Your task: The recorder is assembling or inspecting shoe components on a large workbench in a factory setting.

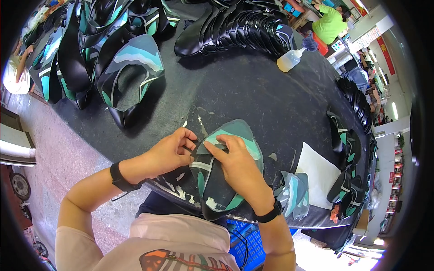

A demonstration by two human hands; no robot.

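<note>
A shoe upper (249,143) lies on the dark table in front of me, with a grey, teal and mint panel at its far end and white stripes on its side. My right hand (239,165) is on this panel, its thumb and fingers pressed onto the material near the collar opening. At the upper's left edge is my left hand (165,153), fingers half curled and apart. Its thumb tip reaches the edge near a white stripe; nothing shows between its fingers. The palm side of my right hand is hidden.
Finished-looking uppers (131,54) are heaped at the far left. A row of nested black pieces (230,34) and a glue bottle (290,60) stand at the back. Right of me lie loose teal panels (294,194), a white sheet (316,176) and more uppers (348,194). A blue crate (251,246) sits below.
</note>
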